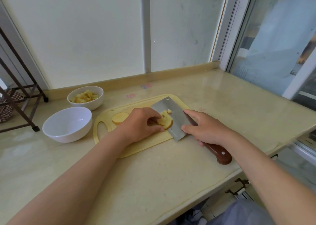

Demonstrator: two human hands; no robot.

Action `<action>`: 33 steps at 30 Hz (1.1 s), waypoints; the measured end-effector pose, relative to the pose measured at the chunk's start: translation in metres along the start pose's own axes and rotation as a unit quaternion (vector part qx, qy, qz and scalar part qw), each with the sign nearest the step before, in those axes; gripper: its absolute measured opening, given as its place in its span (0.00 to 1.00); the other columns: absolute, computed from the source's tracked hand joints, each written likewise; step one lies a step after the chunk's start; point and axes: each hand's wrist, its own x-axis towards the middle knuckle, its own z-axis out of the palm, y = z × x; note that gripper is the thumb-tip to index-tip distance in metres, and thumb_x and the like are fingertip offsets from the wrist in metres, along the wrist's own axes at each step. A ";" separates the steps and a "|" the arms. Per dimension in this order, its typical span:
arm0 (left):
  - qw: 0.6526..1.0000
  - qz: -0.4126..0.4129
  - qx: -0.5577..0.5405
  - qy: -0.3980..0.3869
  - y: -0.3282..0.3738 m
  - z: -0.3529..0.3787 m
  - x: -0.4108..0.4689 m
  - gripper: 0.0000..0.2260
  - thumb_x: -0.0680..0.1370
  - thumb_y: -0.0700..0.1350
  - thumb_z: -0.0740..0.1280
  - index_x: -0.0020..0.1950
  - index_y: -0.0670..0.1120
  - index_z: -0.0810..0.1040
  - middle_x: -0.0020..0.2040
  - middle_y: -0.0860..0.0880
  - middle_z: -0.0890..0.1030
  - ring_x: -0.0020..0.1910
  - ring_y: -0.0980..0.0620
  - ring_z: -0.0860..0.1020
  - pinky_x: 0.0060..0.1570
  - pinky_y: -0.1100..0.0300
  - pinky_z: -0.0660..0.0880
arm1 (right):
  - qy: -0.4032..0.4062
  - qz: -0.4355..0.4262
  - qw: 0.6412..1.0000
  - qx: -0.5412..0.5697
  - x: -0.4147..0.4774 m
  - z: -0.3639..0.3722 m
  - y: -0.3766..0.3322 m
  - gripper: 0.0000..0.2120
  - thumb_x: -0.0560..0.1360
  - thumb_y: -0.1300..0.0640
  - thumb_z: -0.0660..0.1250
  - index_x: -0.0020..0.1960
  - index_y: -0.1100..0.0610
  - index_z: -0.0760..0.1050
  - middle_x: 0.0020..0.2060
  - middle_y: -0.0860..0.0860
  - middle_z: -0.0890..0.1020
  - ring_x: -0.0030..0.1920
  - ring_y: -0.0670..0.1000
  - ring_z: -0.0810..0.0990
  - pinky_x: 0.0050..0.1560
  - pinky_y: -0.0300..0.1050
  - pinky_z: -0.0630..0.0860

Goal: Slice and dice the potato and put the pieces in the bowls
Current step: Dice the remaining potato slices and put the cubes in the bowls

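Observation:
On the yellow cutting board (pixel 147 144) my left hand (pixel 140 123) pinches a small stack of potato slices (pixel 165 121) against the flat of a cleaver blade (pixel 174 118). A few small potato bits cling to the blade. My right hand (pixel 203 128) grips the cleaver where blade meets the brown wooden handle (pixel 220 153), index finger laid along the blade's spine. A single round potato slice (pixel 119 117) lies on the board, left of my left hand. The far white bowl (pixel 85 97) holds diced potato. The near white bowl (pixel 67 123) is empty.
The beige stone counter (pixel 153 182) runs to an edge at the right and front. A dark metal rack (pixel 20 105) stands at the left with a woven basket beneath. Frosted window panes rise behind the counter's back ledge.

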 end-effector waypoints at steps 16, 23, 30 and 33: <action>0.994 0.098 0.031 0.039 0.000 0.008 0.007 0.11 0.69 0.45 0.78 0.47 0.40 0.86 0.48 0.46 0.85 0.42 0.58 0.78 0.43 0.76 0.72 | -0.007 0.000 0.998 0.068 0.002 0.000 0.008 0.31 0.78 0.50 0.70 0.78 0.36 0.64 0.37 0.49 0.84 0.28 0.51 0.79 0.40 0.49 0.80; 0.994 0.074 -0.011 0.075 0.000 0.011 0.008 0.10 0.69 0.43 0.78 0.47 0.40 0.85 0.48 0.47 0.83 0.42 0.54 0.81 0.43 0.67 0.77 | 0.003 0.004 0.989 0.149 0.000 -0.001 0.011 0.31 0.79 0.54 0.71 0.78 0.42 0.66 0.33 0.53 0.80 0.29 0.52 0.76 0.34 0.45 0.75; 0.993 0.068 -0.035 0.093 0.001 0.009 0.010 0.07 0.70 0.42 0.78 0.45 0.43 0.86 0.47 0.50 0.83 0.41 0.55 0.81 0.45 0.59 0.79 | -0.002 0.009 0.982 0.186 -0.006 -0.005 0.009 0.30 0.80 0.57 0.70 0.79 0.46 0.67 0.30 0.53 0.76 0.27 0.50 0.72 0.30 0.42 0.73; 0.992 0.070 -0.035 0.097 0.002 0.010 0.010 0.07 0.69 0.41 0.78 0.45 0.43 0.85 0.46 0.50 0.83 0.41 0.55 0.80 0.45 0.60 0.78 | -0.006 0.005 0.981 0.193 -0.006 -0.006 0.009 0.30 0.80 0.57 0.70 0.79 0.46 0.67 0.30 0.53 0.75 0.28 0.51 0.72 0.31 0.43 0.73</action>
